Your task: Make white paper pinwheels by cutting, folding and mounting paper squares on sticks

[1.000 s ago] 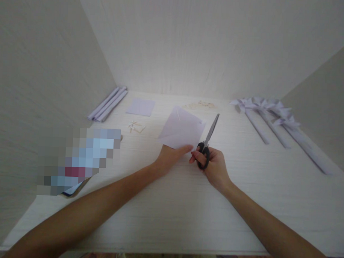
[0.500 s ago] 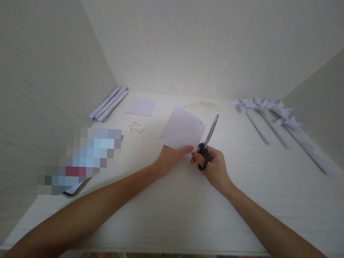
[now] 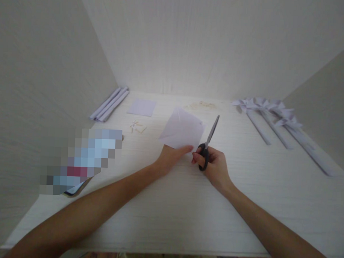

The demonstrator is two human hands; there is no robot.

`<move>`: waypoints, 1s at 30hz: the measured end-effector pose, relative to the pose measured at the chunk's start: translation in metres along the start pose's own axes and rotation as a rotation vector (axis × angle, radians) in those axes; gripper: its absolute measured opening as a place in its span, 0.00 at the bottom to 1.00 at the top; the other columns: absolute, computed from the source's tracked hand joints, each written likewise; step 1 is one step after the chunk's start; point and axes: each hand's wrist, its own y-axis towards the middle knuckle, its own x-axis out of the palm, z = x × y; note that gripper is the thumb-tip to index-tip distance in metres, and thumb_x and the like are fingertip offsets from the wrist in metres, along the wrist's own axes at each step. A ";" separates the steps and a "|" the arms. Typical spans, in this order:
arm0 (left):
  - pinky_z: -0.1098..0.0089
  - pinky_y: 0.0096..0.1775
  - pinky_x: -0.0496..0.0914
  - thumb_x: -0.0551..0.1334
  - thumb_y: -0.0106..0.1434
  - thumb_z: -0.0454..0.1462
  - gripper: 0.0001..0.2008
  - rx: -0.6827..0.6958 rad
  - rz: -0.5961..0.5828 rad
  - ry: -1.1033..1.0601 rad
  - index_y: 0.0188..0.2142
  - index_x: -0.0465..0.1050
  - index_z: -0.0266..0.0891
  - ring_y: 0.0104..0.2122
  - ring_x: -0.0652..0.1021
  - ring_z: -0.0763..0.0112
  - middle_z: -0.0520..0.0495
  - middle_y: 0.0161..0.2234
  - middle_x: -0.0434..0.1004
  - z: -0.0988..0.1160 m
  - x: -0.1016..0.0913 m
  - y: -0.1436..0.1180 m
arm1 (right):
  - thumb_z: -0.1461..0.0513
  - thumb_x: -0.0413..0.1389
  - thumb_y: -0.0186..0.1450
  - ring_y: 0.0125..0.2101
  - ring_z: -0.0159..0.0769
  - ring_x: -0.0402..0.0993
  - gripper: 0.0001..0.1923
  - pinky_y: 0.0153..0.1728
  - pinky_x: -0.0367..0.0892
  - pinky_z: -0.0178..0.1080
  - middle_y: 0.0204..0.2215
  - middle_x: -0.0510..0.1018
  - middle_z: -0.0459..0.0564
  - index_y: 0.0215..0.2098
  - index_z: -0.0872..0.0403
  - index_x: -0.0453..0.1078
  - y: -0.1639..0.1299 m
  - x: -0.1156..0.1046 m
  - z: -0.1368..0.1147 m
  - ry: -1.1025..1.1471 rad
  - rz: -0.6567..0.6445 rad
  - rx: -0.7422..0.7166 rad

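A square sheet of white paper (image 3: 185,127) with diagonal lines and slits near its corners is in my left hand (image 3: 172,159). The thumb presses on its near corner, while the other fingers are hidden beneath it. Just right of the sheet, my right hand (image 3: 215,168) grips black-handled scissors (image 3: 212,132). Their blades are closed and point up and away, apart from the paper. The right fingertips are close to the sheet's near corner; whether they touch it I cannot tell.
Paper rolls (image 3: 110,104) lie at the back left beside a paper square (image 3: 141,107). Small sticks (image 3: 137,126) and pale scraps (image 3: 203,105) are scattered farther in. Several paper pinwheels (image 3: 274,112) on rolled sticks lie right. A phone (image 3: 76,189), mostly blurred, rests left. Walls enclose three sides.
Almost nothing differs. The whole view has shifted very slightly; both hands keep their hold on the paper and the scissors.
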 end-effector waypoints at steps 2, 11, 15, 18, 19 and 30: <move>0.67 0.41 0.66 0.62 0.46 0.36 0.06 0.004 -0.019 0.004 0.26 0.72 0.38 0.35 0.74 0.67 0.48 0.32 0.77 0.002 0.000 -0.002 | 0.60 0.56 0.51 0.12 0.22 0.54 0.08 0.13 0.50 0.28 0.13 0.69 0.42 0.23 0.57 0.64 0.000 -0.001 0.002 0.031 0.010 0.018; 0.69 0.34 0.68 0.62 0.47 0.40 0.12 0.043 0.119 -0.344 0.30 0.71 0.33 0.29 0.74 0.70 0.45 0.30 0.76 -0.009 -0.005 0.013 | 0.62 0.57 0.51 0.13 0.23 0.57 0.07 0.14 0.51 0.29 0.14 0.69 0.43 0.22 0.57 0.64 0.004 -0.002 0.006 0.062 0.082 -0.015; 0.70 0.30 0.68 0.64 0.46 0.39 0.11 -0.005 0.124 -0.422 0.28 0.71 0.34 0.23 0.73 0.74 0.49 0.23 0.74 -0.014 -0.012 0.019 | 0.63 0.57 0.50 0.14 0.24 0.58 0.05 0.14 0.50 0.29 0.14 0.69 0.42 0.23 0.57 0.65 0.009 -0.005 0.009 0.111 0.197 -0.034; 0.70 0.30 0.68 0.64 0.45 0.39 0.10 -0.027 0.032 -0.351 0.27 0.72 0.35 0.23 0.73 0.74 0.50 0.22 0.74 -0.015 -0.014 0.017 | 0.63 0.58 0.49 0.11 0.22 0.53 0.05 0.11 0.45 0.29 0.13 0.68 0.41 0.22 0.57 0.65 0.015 -0.010 0.010 0.190 0.291 -0.035; 0.70 0.31 0.68 0.64 0.45 0.39 0.10 -0.035 -0.009 -0.313 0.27 0.73 0.35 0.24 0.73 0.73 0.50 0.23 0.75 -0.015 -0.015 0.015 | 0.63 0.58 0.49 0.11 0.21 0.51 0.06 0.11 0.44 0.29 0.13 0.67 0.41 0.21 0.57 0.65 0.017 -0.011 0.010 0.217 0.318 -0.044; 0.63 0.44 0.66 0.67 0.41 0.36 0.23 0.029 -0.165 -0.057 0.39 0.70 0.38 0.41 0.73 0.64 0.44 0.41 0.74 -0.002 -0.011 0.002 | 0.63 0.58 0.49 0.10 0.19 0.49 0.08 0.09 0.42 0.28 0.13 0.60 0.37 0.19 0.56 0.63 0.020 -0.010 0.005 0.400 0.356 -0.067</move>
